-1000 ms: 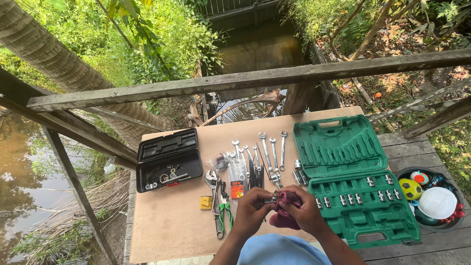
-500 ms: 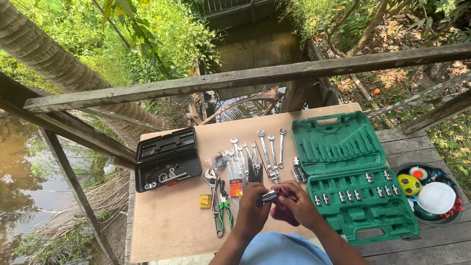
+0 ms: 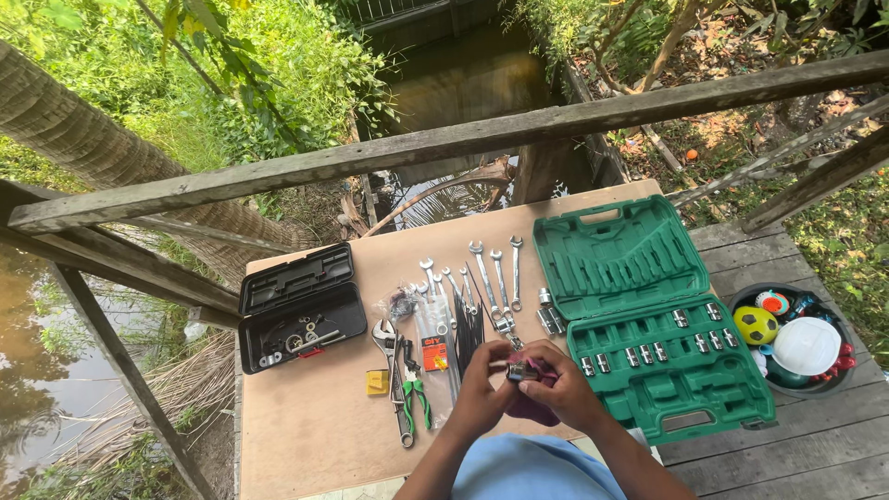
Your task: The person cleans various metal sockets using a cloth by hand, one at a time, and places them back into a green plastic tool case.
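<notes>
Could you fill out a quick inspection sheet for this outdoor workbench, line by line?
Surface: brown board on wooden decking.
Job's things: small metal socket and dark red cloth.
Clutter: open green socket case, open black case, wrenches, green-handled pliers, bowl of toys.
Hands: left hand and right hand both hold the socket.
Cables: nothing seen.
Surroundings: wooden railing, water, greenery.

The scene is seen from one head camera, looking steeply down at the near board (image 3: 315,435), railing (image 3: 370,162) far.
</notes>
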